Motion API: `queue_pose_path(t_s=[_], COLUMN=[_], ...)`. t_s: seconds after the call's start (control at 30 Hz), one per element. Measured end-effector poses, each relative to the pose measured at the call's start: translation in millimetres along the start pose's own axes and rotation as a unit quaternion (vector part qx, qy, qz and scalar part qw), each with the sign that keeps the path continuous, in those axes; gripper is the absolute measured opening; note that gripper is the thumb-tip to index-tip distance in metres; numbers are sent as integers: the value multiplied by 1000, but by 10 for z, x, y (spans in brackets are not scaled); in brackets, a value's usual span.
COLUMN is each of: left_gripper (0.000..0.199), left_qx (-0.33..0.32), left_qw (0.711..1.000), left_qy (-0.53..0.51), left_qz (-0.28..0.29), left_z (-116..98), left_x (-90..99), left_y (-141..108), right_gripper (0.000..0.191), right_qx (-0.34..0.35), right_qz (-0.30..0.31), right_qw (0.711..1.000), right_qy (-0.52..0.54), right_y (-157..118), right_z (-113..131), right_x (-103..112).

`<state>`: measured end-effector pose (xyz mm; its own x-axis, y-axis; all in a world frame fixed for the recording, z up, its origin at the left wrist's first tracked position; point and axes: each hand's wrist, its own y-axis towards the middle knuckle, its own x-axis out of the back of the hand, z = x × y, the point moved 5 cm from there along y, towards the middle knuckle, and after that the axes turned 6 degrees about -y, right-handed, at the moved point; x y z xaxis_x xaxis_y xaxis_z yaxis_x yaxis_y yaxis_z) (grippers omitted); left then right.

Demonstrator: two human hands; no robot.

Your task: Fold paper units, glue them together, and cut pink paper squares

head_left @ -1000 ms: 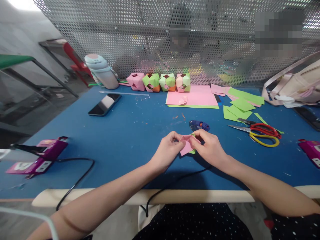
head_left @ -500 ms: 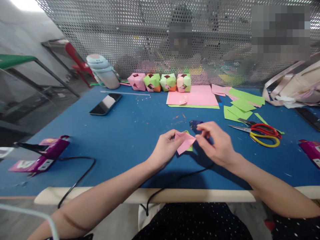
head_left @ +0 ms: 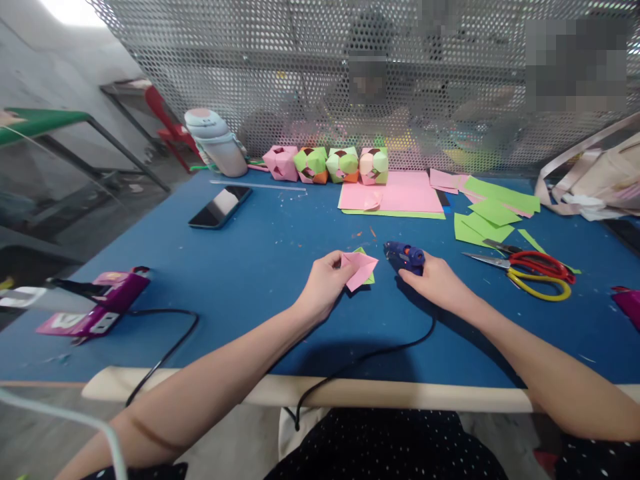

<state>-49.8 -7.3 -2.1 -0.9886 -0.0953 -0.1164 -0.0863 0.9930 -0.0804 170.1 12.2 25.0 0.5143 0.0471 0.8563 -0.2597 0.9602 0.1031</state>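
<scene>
Between the thumb and fingers of my left hand [head_left: 327, 283] is a folded paper piece [head_left: 359, 270], pink on the near side with green showing behind it. My right hand [head_left: 435, 280] is closed around the handle of a dark blue hot glue gun [head_left: 405, 255]. Its nozzle points left, toward the far side of the folded paper, a short gap away. A black cord [head_left: 370, 360] runs from below the glue gun to the table's near edge.
Several paper balls [head_left: 345, 165] line the mesh partition. Pink sheets [head_left: 400, 192], green scraps [head_left: 483, 223] and scissors [head_left: 530, 270] lie right. A phone [head_left: 220, 207], a bottle [head_left: 215, 143] and a purple power strip [head_left: 107, 300] are left.
My right hand has left the folded paper's edge and taken hold of the glue gun. My left hand still pinches the paper. The whole view has shifted slightly.
</scene>
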Motion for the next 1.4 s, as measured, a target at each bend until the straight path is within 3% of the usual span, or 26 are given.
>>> queue_pose_path(t_s=[0.13,0.3,0.43,0.57,1.4], left_gripper=[24,21,17,13,10], left_qx=[-3,-15,-20,-21,-21], left_qw=[1000,1000,1000,1000,999], left_qy=[-10,-4,7,18,26], left_qz=[8,-20,-15,-7,12], left_z=[42,83,101,80,34], left_x=[9,62,55,30,-19], left_y=[18,82,91,61,35], right_gripper=[22,22,17,13,15], right_qx=[-3,77,144,176,210], right_qz=[-57,-64,-78,-72,-88], right_qw=[998,992,987,980,962], right_qy=[33,82,-4,-64,-154], right_y=[-32,-210,-307,-307,-340], right_z=[34,274,462,493,538], right_x=[-42,60,69,12,0])
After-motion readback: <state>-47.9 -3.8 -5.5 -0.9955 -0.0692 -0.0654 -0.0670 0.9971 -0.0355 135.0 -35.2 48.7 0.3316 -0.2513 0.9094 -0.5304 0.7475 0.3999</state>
